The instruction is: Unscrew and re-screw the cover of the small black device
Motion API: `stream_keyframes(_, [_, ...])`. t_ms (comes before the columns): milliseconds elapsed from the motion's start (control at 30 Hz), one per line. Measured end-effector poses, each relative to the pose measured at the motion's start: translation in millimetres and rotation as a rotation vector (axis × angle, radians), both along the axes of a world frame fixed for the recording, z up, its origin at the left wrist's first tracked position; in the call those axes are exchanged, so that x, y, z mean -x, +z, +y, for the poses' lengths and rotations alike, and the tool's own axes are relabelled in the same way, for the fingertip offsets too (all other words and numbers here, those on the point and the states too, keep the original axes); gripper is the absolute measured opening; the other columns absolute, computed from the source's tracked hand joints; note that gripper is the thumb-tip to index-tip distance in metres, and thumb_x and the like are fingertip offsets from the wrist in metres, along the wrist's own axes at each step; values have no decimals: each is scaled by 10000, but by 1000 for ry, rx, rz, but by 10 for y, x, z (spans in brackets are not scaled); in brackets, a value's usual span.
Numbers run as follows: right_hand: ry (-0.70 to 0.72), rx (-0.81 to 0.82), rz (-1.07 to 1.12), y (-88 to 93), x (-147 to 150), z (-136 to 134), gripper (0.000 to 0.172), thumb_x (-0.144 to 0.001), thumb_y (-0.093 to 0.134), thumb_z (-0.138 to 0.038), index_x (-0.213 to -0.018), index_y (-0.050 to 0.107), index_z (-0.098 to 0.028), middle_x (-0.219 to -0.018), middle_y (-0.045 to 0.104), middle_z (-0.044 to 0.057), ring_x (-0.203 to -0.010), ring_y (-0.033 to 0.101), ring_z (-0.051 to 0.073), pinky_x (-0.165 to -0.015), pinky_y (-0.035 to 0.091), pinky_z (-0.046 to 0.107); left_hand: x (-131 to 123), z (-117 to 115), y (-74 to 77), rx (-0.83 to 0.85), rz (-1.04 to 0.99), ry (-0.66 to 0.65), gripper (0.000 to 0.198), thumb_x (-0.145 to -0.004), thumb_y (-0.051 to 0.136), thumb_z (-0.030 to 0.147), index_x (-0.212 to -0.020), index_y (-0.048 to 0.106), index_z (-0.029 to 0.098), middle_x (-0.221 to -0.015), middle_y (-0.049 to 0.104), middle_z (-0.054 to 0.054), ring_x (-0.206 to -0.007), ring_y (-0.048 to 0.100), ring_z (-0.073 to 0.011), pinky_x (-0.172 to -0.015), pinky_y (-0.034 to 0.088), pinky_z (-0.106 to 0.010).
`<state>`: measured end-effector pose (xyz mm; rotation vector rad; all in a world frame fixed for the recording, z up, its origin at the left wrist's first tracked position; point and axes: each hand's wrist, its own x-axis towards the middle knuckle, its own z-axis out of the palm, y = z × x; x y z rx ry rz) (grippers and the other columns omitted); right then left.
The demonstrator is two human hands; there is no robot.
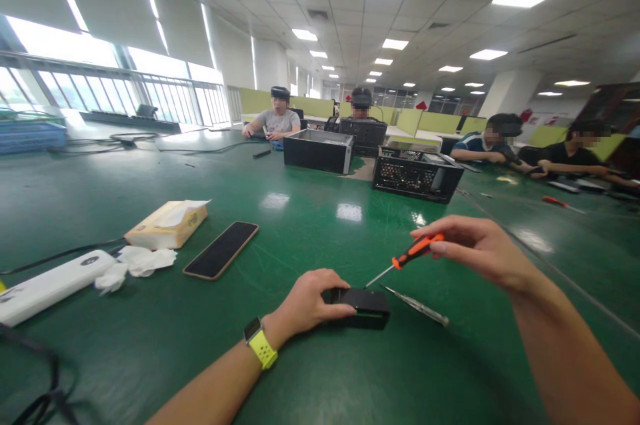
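My left hand [320, 298], with a yellow-banded watch [261, 343] on its wrist, grips a small black box-like device [367, 308] on the green table. The thumb lies along its near side and the fingers are behind it. In my right hand [473, 248] is an orange and black screwdriver [415, 250], pinched by the handle and slanted down to the left. Its tip is at the far top edge of the device; whether it sits in a screw I cannot tell. A thin silver precision screwdriver [417, 306] lies on the table just right of the device.
To the left are a phone [223, 250], a tissue pack [167, 223], crumpled tissues [143, 261] and a white power strip [60, 285] with cables. Open computer cases [320, 151] stand further back. Several people work around the table. Another orange screwdriver [563, 203] lies far right.
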<state>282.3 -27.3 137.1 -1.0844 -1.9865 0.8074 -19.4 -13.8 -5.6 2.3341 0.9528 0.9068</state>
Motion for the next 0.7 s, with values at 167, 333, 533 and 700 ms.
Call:
stream_keyframes(167, [-352, -94, 29, -607, -295, 158, 384, -815, 698, -511, -949, 709, -152, -928, 770, 127, -825, 723, 271, -691, 586, 372, -6, -37, 15, -8, 9, 14, 370, -768, 779, 462, -1000, 709, 182, -928, 707, -48, -827, 646, -210, -765, 475, -295])
stream_keyframes(333, [-300, -79, -248, -1255, -533, 233, 330, -901, 594, -470, -961, 689, -160, -920, 759, 113, -811, 712, 266, -748, 565, 416, -12, -55, 45, -8, 9, 19, 368, -759, 784, 429, -1011, 684, 180, -933, 695, -45, -832, 642, -213, -757, 469, -300])
stream_keyframes(533, [-226, -138, -436, -1191, -508, 210, 285, -888, 610, -446, -933, 703, -180, -929, 727, 90, -856, 660, 256, -768, 509, 393, -8, -77, 69, 11, 4, 1, 409, -737, 807, 385, -1069, 663, 195, -1012, 682, -46, -889, 634, -219, -792, 471, -307])
stream_keyframes(700, [-176, -53, -688, -1096, -257, 32, 296, -859, 616, -492, -818, 702, -211, -810, 698, 47, -730, 620, 215, -659, 439, 319, -25, -67, 46, -2, 28, 3, 398, -757, 785, 431, -1053, 675, 189, -988, 686, -51, -872, 634, -222, -781, 478, -314])
